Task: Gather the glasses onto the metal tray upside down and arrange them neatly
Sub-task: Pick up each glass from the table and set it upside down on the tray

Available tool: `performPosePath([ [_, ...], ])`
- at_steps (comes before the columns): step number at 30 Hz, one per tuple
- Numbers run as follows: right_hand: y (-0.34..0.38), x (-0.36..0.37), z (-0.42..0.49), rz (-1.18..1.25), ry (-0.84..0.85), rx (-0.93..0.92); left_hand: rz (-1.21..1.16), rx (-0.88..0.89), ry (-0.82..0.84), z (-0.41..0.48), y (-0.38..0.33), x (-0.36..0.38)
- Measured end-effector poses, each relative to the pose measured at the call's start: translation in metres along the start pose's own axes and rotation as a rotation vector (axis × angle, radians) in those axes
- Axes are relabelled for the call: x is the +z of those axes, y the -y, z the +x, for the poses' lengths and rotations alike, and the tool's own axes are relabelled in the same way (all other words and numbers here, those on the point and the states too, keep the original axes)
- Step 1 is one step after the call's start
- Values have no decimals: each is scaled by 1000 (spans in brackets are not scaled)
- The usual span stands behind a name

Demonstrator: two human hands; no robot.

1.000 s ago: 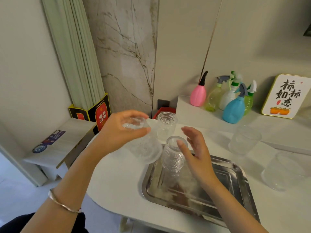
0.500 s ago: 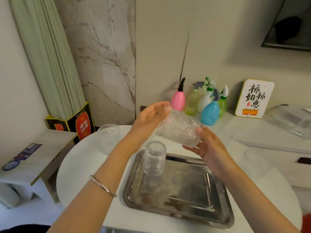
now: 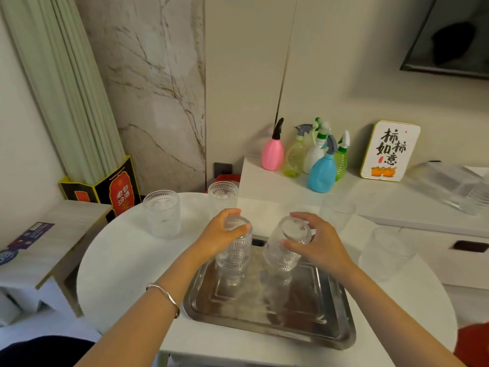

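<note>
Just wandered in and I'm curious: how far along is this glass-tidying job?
Early going. One glass stands upside down on the metal tray, steadied by the left hand. The right hand is lowering a second glass, inverted but tilted. Four more wait on the table: two patterned ones behind, two plain ones at right.

On the rectangular metal tray point(image 3: 267, 323), the left hand point(image 3: 219, 235) grips an upside-down ribbed clear glass point(image 3: 234, 251) by its base. The right hand point(image 3: 315, 243) holds a second ribbed glass point(image 3: 284, 250) inverted and tilted (whether its rim touches the tray is unclear). Four more clear glasses stand upright on the round white table point(image 3: 119, 260).
</note>
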State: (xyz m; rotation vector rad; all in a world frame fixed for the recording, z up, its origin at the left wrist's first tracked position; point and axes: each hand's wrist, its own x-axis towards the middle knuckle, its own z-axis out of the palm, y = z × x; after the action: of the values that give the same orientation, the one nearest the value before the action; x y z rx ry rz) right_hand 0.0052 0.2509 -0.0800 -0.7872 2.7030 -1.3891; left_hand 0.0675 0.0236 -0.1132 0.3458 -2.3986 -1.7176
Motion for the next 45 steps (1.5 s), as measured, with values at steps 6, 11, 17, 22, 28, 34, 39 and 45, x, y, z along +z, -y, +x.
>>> performPosePath([
  [6, 1, 23, 0, -16, 54, -27, -40, 27, -38, 1, 4, 2],
  [11, 5, 29, 3, -39, 82, -40, -61, 21, -39, 0, 4, 2],
  [17, 4, 34, 4, -43, 88, -43, -71, 27, -35, -1, 0, 4],
  [22, 2, 35, 5, -54, 90, -55, -63, 26, -41, -1, -1, 5],
  [28, -1, 36, 5, -45, 106, -76, -40, 37, -42, 0, 1, 3],
  [34, -3, 34, 6, -38, 117, -75, 56, 245, -283, 12, -18, -14],
  [39, 1, 27, 10, 80, 167, 15, 376, 151, -331, 50, -25, -32],
  [45, -4, 19, 11, 188, 202, 68, 417, -118, -220, 84, -14, -30],
])
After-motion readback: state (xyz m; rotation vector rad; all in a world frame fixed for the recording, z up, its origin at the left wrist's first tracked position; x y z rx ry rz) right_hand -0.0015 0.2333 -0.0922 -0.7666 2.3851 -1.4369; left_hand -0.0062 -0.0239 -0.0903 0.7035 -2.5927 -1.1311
